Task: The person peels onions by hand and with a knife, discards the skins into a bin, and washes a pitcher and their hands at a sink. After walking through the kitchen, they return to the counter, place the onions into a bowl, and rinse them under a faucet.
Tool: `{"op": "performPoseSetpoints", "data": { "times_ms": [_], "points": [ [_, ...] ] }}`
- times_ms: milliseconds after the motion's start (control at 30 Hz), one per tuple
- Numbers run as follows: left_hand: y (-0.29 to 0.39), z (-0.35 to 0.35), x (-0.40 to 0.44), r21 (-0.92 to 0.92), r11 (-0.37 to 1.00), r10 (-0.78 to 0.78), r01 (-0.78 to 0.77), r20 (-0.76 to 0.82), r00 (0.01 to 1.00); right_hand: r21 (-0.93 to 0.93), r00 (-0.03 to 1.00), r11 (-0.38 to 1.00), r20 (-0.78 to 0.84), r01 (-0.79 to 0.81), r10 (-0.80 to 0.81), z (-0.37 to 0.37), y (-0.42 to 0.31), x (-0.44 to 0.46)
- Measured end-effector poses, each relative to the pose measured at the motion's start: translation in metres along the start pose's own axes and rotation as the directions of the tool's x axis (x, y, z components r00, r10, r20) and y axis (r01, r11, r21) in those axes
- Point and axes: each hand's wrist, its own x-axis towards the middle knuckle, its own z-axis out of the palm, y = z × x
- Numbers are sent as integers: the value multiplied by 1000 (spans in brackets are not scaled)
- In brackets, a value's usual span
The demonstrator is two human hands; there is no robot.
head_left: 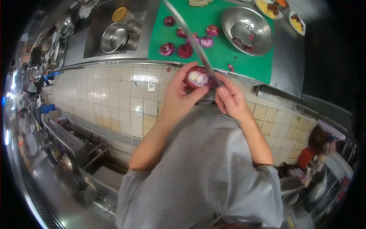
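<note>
My left hand (183, 89) is wrapped around a red onion (198, 78), whose cut white face with rings points up at me. In my right hand (231, 96) is a long knife (189, 35), its handle hidden in my fingers. The blade slants up and to the left over the green cutting board (244, 66), and its lower end is close beside the onion. Several more red onions (185, 50) lie on the board. A metal bowl (264, 29) on the board's right part holds dark red onion skins (244, 44).
At the left is a sink (91, 44) with a steel pot (114, 37) and a yellow-lidded container (119, 14). Plates of food (297, 22) stand at the upper right. Onion scraps (231, 67) lie near the board's front edge. Behind me are steel cooking units (68, 139).
</note>
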Motion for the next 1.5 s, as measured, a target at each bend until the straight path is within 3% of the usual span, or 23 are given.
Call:
{"op": "performPoseSetpoints", "data": {
  "times_ms": [67,133,233,300,400,433,467,500,600,733,867,933,1033,1167,1333,1433,1500],
  "points": [
    [-5,8,0,-52,999,-2,0,-37,999,172,998,984,32,42,-49,-4,7,1],
    [-10,7,1,-108,994,-9,2,-65,998,170,997,984,36,54,-61,-4,10,3],
    [-14,2,2,-1,999,-46,46,-42,998,131,998,991,51,39,-46,-6,9,2],
    [-2,1,-4,-131,990,-47,51,30,998,111,999,994,-39,24,-20,-10,14,4],
    [9,3,-9,-209,978,0,3,18,1000,153,996,987,-72,-43,54,-19,21,5],
    [8,0,-9,-209,978,0,3,14,1000,108,995,990,-11,-96,97,-25,17,3],
    [5,-5,-7,-167,986,17,-16,2,1000,107,995,989,-8,-98,99,-23,15,1],
    [2,-8,-5,-125,991,35,-36,-7,999,-68,998,995,-11,-67,66,-20,14,-1],
    [-9,-11,0,8,1000,9,-8,-67,998,-345,1000,939,2,9,-9,-15,7,-6],
    [-9,-8,-1,119,993,28,-21,-58,998,-525,985,833,89,173,-149,-9,-7,-9],
    [-4,-3,-6,299,954,46,-24,-66,997,-557,992,829,128,53,22,-7,-20,-10],
    [-1,-2,-7,357,934,62,-33,-69,996,-557,986,814,119,165,-118,-6,-10,-9],
    [2,1,-7,408,913,59,-17,-90,994,-525,973,820,121,229,-195,-5,-4,-9],
    [6,4,-8,401,916,60,-13,-104,993,-520,987,841,132,149,-93,-4,-10,-11],
    [5,6,-13,380,924,9,39,-125,992,-573,975,789,122,221,-185,-2,0,-10],
    [3,7,-18,518,855,65,0,-108,992,-566,950,769,88,295,-300,1,10,-5],
    [10,10,-20,538,840,-14,69,-105,994,-511,950,807,64,295,-307,2,9,-4]
  ]
}}
